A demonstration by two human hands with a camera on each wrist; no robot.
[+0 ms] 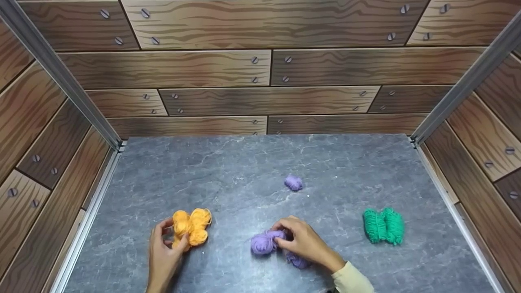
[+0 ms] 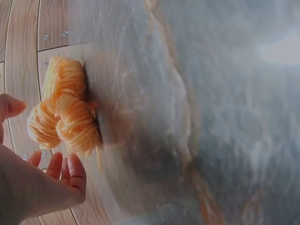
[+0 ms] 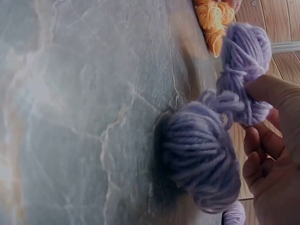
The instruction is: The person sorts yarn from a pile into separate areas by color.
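Several small orange yarn skeins (image 1: 191, 228) sit in a cluster on the left part of the table. My left hand (image 1: 165, 250) is beside them, thumb on the near side and fingers on the far side. In the left wrist view a gap shows between the fingertips and the orange yarn (image 2: 75, 124). My right hand (image 1: 303, 242) pinches a purple yarn skein (image 3: 246, 61), tied round its middle, between thumb and fingers. Another purple skein (image 3: 201, 154) lies on the table close by, partly under that hand in the head view.
A smaller purple yarn bundle (image 1: 293, 183) lies farther back, right of the middle. Green yarn skeins (image 1: 383, 226) lie side by side at the right. Wood-patterned walls (image 1: 268, 69) and metal rails (image 1: 87, 226) bound the grey marbled table (image 1: 228, 171).
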